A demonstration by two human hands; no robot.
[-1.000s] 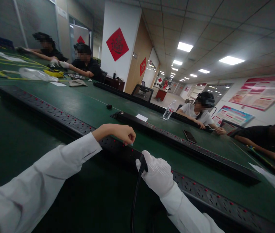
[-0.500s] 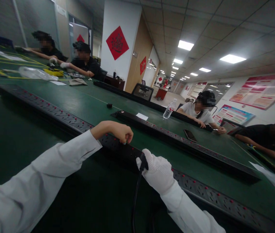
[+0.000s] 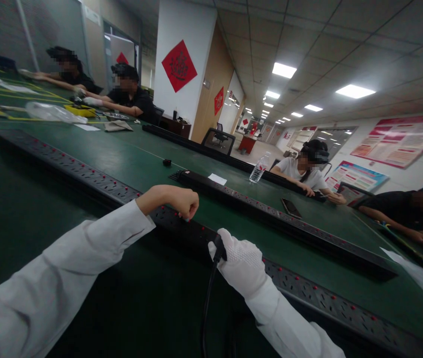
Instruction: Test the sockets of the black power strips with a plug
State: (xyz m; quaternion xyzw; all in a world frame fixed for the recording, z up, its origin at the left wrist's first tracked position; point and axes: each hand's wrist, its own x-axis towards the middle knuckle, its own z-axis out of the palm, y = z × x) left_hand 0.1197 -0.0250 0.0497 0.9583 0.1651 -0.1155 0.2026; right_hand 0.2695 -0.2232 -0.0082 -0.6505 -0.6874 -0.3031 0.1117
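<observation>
**Gloved hand grips black plug beside long black socket strip**

A person in white sleeves works over a long black strip point(image 3: 196, 234) with rows of slots and small red dots, which runs slantwise across the green bench point(image 3: 47, 204). The right hand point(image 3: 242, 261), in a white dotted glove, is closed around a black moulded plug point(image 3: 219, 247) at the strip's near side; a thin black cable point(image 3: 206, 303) hangs from it. Whether the plug meets the strip cannot be told.

The bare left hand point(image 3: 185, 203) hovers or rests at the strip's top, just left of the plug, its fingers curled down near a red dot. Whether they close on anything cannot be seen.

Beyond lies a second black slotted strip point(image 3: 276, 216), with a clear plastic bottle point(image 3: 258, 169) and a dark flat phone point(image 3: 291, 208) near its far side.
</observation>
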